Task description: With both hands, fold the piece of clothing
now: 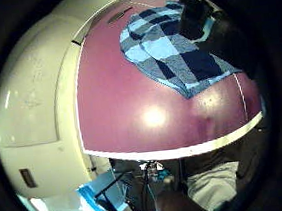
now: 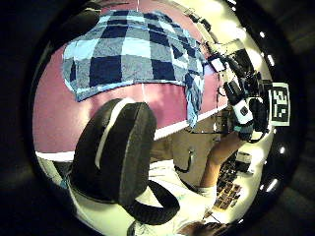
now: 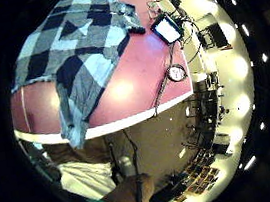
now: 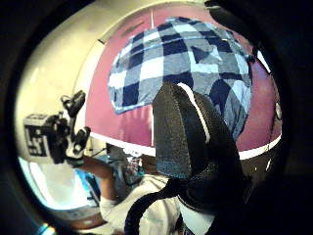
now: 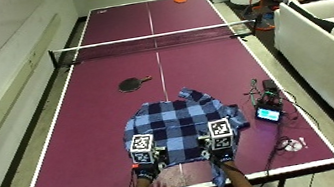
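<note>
On the maroon ping-pong table (image 5: 92, 135), the plaid shirt (image 5: 182, 124) lies beneath my left hand (image 5: 146, 170) and right hand (image 5: 223, 155); whether my fingers are spread or pinching, I cannot tell.

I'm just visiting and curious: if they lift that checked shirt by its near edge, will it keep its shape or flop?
Probably flop: the checked shirt lies rumpled, and one part already droops over the table edge. It looks thin, so likely light. On the smooth tabletop it may slide when pushed.
</note>
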`<state>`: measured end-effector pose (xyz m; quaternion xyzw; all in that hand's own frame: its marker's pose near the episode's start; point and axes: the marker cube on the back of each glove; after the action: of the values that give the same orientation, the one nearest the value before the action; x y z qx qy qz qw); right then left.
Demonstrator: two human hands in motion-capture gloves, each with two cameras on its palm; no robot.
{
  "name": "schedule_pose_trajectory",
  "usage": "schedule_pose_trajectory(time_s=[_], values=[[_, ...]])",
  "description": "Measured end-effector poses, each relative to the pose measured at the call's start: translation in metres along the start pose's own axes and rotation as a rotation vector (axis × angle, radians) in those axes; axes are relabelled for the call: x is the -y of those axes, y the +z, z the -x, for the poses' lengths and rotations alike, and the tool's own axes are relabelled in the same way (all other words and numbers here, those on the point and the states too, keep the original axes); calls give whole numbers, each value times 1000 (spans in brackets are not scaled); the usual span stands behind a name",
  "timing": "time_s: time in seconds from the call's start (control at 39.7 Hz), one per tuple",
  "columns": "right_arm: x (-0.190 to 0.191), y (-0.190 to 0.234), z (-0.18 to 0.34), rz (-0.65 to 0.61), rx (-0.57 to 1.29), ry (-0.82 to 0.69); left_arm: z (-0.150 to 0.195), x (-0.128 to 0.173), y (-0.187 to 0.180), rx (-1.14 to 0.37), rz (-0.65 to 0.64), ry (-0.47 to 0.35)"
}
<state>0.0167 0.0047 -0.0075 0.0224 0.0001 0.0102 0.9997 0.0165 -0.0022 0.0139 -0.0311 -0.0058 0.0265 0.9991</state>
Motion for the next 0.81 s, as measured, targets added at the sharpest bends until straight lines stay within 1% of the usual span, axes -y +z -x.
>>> schedule_pose_trajectory(time_s=[0.08,0.28,0.38,0.48,0.6,0.63,0.68,0.73,0.81], values=[[-2,-2,1,-1,1,-9,2,-3,-2,4,1,-9],[-7,2,-1,8,6,-21,-2,-4,0,-3,-17,5],[-6,15,-9,34,16,-16,-2,-1,11,7,3,2],[-4,34,-17,61,18,-6,0,8,31,13,34,-3],[1,64,-31,95,16,17,7,20,58,44,77,-41],[1,69,-34,105,11,26,8,20,59,51,78,-51],[2,79,-39,127,3,40,7,11,49,64,64,-72],[-4,79,-41,154,2,48,6,2,39,68,63,-88],[-31,58,-40,234,-4,69,9,-2,46,58,153,-106]])
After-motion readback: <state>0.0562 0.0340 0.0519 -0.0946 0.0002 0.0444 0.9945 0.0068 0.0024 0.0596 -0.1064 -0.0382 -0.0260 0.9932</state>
